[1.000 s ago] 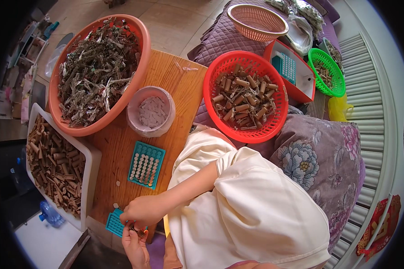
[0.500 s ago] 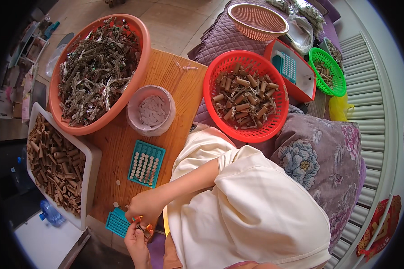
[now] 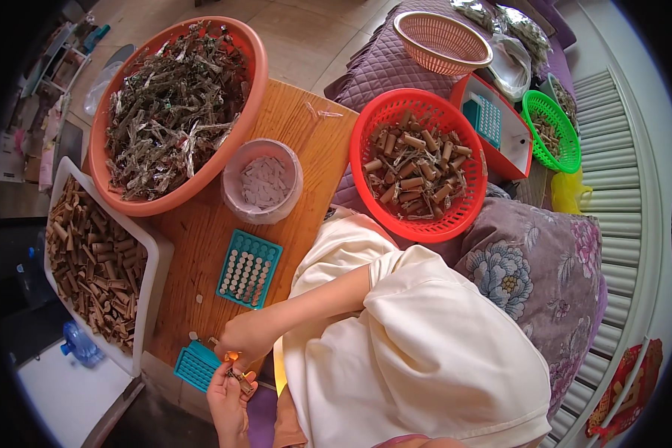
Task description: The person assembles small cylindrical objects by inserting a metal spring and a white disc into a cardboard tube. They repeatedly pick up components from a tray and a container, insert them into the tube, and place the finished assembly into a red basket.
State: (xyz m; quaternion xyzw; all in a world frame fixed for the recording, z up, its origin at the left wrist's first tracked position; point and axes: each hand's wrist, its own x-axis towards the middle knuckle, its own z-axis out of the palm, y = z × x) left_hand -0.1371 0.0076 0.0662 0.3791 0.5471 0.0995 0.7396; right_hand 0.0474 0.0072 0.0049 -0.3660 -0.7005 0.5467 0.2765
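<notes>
- Wooden surface (image 3: 196, 257) ahead of the left hand (image 3: 228, 399).
- That hand pinches a brown tube (image 3: 245, 386) near the right hand (image 3: 248, 337), whose grip I cannot tell.
- Loose pinch could drop the tube; a bump could jolt the disc tray (image 3: 249, 269) ahead.

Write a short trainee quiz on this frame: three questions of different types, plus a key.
1. True or false: the person's two hands are far apart.

2. What does the red basket hold? A) Water bottles B) Brown tubes with shiny strips C) Folded cloths

3. Fill in: pale discs sit in rows in a ___ tray.

Key:
1. False: the left hand holds a small brown item close to the right hand.
2. B
3. teal
</notes>
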